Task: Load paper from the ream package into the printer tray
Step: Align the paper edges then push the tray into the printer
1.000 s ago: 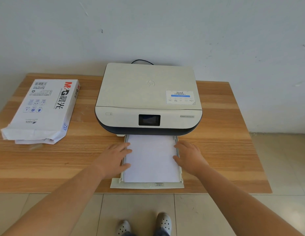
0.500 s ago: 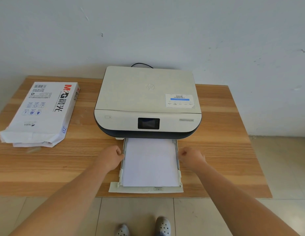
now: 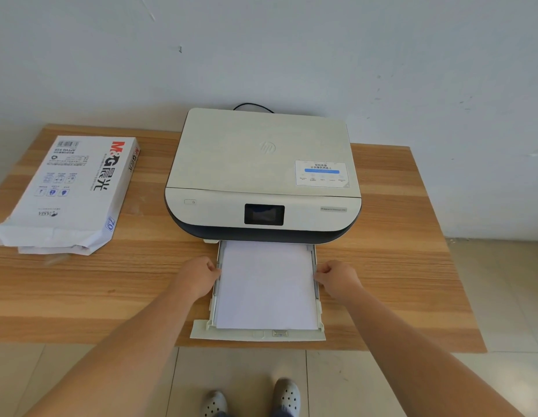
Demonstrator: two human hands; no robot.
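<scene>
A cream printer [image 3: 261,164] with a dark base stands at the middle of the wooden table [image 3: 397,266]. Its tray [image 3: 257,334] is pulled out toward me and holds a flat stack of white paper [image 3: 266,284]. My left hand [image 3: 197,276] is curled against the tray's left side rail. My right hand [image 3: 337,276] is curled against the right side rail. The white ream package [image 3: 72,191], its near end torn open, lies on the table at the left, away from both hands.
A black cable [image 3: 252,106] runs behind the printer along the pale wall. The tray's front lip reaches just past the table's near edge. Tiled floor and my two feet in grey clogs [image 3: 252,398] show below the table.
My hands lay flat with fingers spread on the paper's edges a second ago. They have since drawn outward and curled into fists at the tray's side rails. The view has shifted slightly.
</scene>
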